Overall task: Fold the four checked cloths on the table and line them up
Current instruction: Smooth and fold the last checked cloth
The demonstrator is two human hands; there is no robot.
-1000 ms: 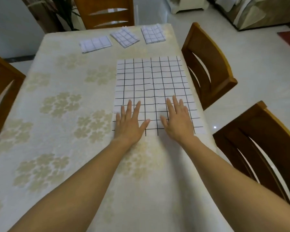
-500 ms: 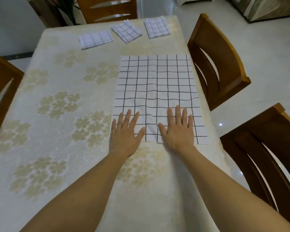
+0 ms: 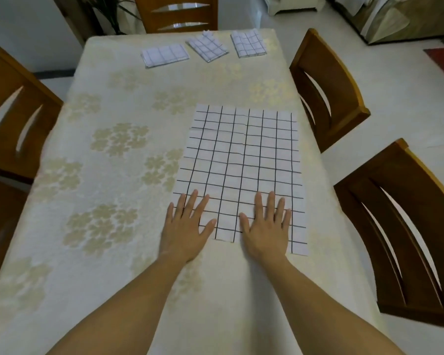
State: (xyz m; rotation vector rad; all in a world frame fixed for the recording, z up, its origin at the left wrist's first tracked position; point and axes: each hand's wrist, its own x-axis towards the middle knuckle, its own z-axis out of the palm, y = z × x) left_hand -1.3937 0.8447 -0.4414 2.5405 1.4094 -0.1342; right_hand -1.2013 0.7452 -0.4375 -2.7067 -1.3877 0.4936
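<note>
A large white cloth with a black grid (image 3: 244, 160) lies spread flat on the right side of the table. My left hand (image 3: 187, 226) rests palm down on its near left corner, fingers apart. My right hand (image 3: 265, 228) lies flat on the near edge, right of the middle. Neither hand holds anything. Three folded checked cloths sit in a row at the far end: the left one (image 3: 164, 55), the middle one (image 3: 207, 48), which is turned at an angle, and the right one (image 3: 248, 44).
The table wears a cream tablecloth with pale floral patches (image 3: 118, 139). Wooden chairs stand around it: two on the right (image 3: 326, 90) (image 3: 408, 226), one at the far end (image 3: 176, 12), one on the left (image 3: 13, 111). The spread cloth lies close to the table's right edge.
Both hands have slid toward me along the cloth, down to its near edge, and have drawn a little further apart. The view has shifted back, so the cloths look further off.
</note>
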